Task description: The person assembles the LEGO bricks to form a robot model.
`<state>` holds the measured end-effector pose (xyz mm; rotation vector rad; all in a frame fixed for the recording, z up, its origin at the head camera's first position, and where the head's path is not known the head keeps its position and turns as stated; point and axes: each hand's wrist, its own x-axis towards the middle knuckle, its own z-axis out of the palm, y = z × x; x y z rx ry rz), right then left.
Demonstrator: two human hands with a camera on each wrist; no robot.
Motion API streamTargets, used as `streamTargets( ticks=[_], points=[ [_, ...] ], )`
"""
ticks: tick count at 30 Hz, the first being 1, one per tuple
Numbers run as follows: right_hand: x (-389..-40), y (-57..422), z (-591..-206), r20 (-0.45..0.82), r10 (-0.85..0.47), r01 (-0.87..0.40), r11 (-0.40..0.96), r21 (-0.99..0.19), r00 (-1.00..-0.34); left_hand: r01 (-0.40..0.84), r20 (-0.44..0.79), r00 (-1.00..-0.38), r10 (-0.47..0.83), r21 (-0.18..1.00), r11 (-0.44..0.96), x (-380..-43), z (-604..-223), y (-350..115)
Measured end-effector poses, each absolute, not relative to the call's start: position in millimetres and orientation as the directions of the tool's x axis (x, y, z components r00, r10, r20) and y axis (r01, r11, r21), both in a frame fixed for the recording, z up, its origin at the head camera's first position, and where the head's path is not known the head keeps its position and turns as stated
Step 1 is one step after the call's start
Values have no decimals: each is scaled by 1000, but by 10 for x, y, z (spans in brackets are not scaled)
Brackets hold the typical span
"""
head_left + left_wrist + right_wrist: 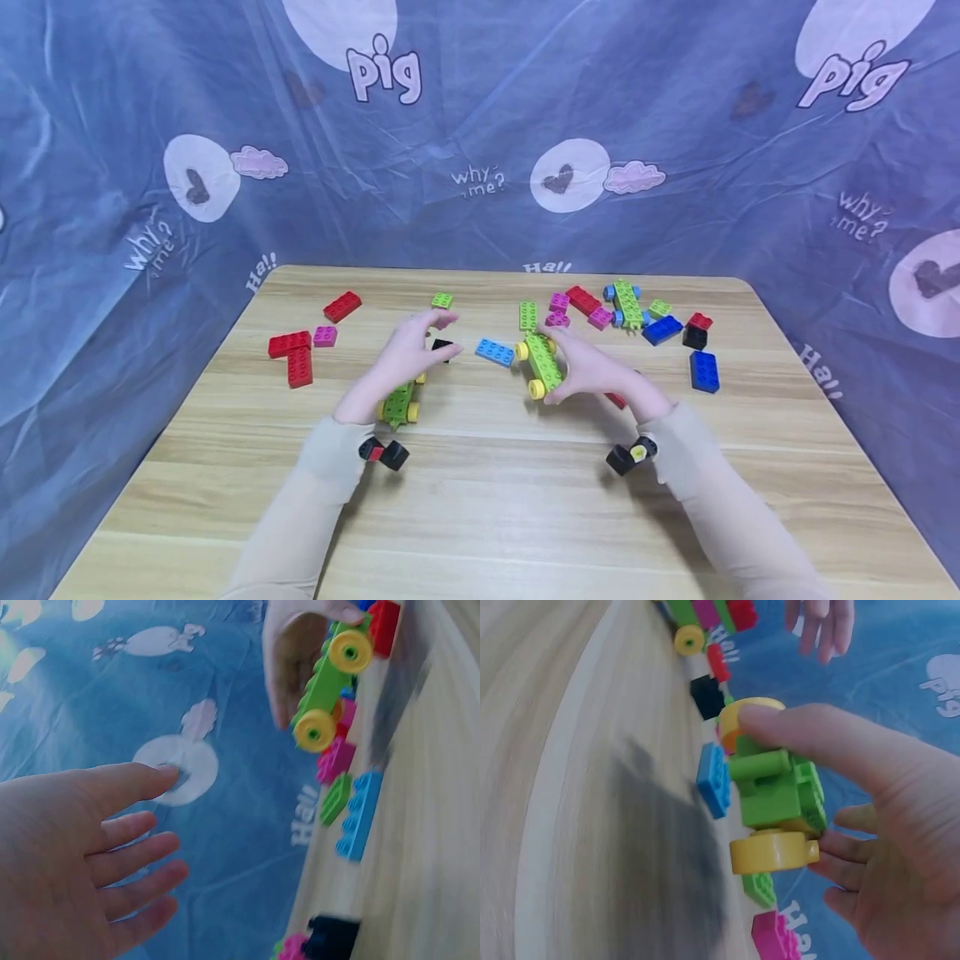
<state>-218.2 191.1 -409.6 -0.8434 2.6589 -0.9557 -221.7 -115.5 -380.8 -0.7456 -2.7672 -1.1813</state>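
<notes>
My right hand (588, 362) holds a green toy car base (543, 362) with yellow wheels, thumb on one side and fingers on the other. In the left wrist view, that car base (325, 686) is tilted above the wood. My left hand (408, 354) is held over the table with its fingers spread and nothing in them. Below it, a second green car base (399, 402) with yellow wheels is partly hidden by the wrist. A black brick (441, 346) lies just past the left fingertips. Between the hands is a light blue brick (495, 351).
Red bricks (300, 367) and a magenta brick (325, 336) lie at left. Behind the right hand are a green brick (528, 316), several magenta bricks and a green car base (627, 304) with blue wheels. Dark blue bricks (704, 371) lie at right. A blue printed cloth (480, 150) hangs behind.
</notes>
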Motion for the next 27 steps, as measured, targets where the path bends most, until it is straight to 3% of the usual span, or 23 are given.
streamTargets(
  ticks=[13, 27],
  points=[
    [-1967, 1707, -4134, -2, -572, -445, 640, -627, -820, 385, 91, -873, 479, 731, 563, -2167, -3998, -680],
    [-1832, 1595, -4281, 5, -586, -458, 628, -629, -811, 374, -45, -826, 561, 702, 606, -2132, -4184, -596]
  ],
)
